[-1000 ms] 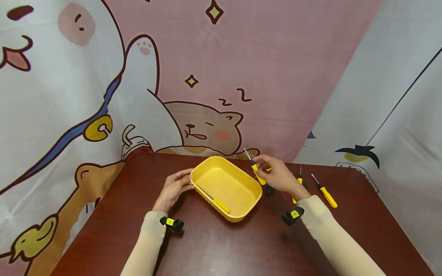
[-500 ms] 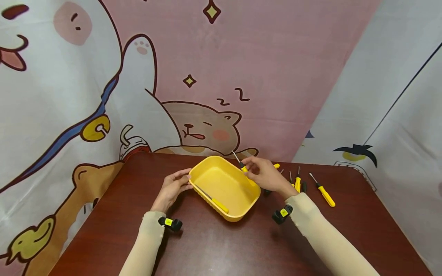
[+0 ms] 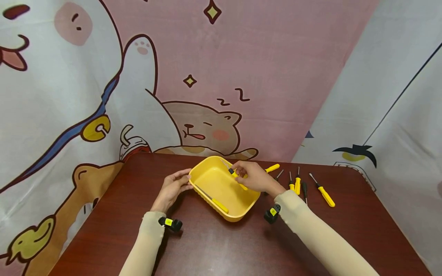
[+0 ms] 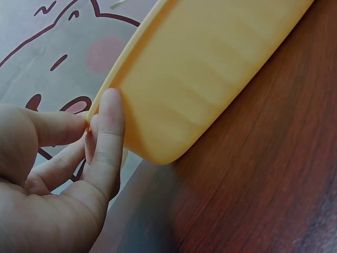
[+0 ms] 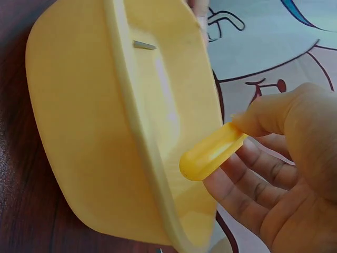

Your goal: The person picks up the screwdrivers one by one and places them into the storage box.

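Observation:
My left hand (image 3: 172,188) pinches the left corner rim of a yellow plastic basin (image 3: 215,184); the left wrist view shows thumb and fingers on either side of that rim (image 4: 113,74). Over the basin's far right side, my right hand (image 3: 254,177) holds a screwdriver (image 3: 233,172) with a yellow and black handle, its metal shaft pointing up and left. From the right wrist view, the rounded yellow handle end (image 5: 208,155) sticks out between thumb and fingers. Another yellow-handled screwdriver (image 3: 220,206) lies inside the basin along its near left wall.
Right of the basin, several screwdrivers lie on the dark red wooden table (image 3: 214,249): one yellow-handled screwdriver (image 3: 326,196) farthest right, a black-handled one (image 3: 304,188), and a yellow handle (image 3: 272,168) partly behind my right hand. A printed cartoon cloth (image 3: 276,76) hangs behind the table.
My right hand has moved left with the screwdriver, from beside the basin to over it, uncovering more screwdrivers on the table. My left hand stays on the rim.

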The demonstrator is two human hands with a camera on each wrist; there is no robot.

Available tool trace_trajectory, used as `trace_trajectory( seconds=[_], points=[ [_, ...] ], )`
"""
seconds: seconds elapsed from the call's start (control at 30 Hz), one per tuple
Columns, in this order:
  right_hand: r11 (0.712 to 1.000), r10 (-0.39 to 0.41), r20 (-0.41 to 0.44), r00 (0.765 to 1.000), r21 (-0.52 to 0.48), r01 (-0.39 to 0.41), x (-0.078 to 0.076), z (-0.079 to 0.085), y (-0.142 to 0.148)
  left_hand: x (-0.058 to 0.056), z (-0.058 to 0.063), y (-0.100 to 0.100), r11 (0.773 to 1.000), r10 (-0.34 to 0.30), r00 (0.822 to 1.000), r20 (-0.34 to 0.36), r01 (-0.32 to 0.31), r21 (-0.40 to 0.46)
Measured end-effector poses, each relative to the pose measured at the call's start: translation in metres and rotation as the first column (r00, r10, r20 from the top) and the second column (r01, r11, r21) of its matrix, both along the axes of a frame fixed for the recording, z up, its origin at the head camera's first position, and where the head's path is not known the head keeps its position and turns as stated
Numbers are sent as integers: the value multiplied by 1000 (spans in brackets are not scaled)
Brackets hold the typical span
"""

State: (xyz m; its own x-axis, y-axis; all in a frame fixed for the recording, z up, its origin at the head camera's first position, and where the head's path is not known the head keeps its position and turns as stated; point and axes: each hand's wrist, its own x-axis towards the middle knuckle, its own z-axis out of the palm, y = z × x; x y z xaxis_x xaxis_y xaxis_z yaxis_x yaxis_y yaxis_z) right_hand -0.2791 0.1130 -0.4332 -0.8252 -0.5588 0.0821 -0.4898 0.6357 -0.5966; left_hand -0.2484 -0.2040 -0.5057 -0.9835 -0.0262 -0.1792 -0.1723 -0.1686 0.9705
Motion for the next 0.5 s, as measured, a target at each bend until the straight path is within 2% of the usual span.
trace_trajectory(
  seconds=[0.2, 0.5],
  points=[
    [999, 28, 52, 998, 35, -30, 1, 0, -10, 0, 0, 0, 1000, -3, 1000, 1, 3, 2],
    [994, 39, 80, 996, 102, -48, -1, 1, -28, 1, 2, 0, 1000, -11, 1000, -5, 12, 5]
  ],
)
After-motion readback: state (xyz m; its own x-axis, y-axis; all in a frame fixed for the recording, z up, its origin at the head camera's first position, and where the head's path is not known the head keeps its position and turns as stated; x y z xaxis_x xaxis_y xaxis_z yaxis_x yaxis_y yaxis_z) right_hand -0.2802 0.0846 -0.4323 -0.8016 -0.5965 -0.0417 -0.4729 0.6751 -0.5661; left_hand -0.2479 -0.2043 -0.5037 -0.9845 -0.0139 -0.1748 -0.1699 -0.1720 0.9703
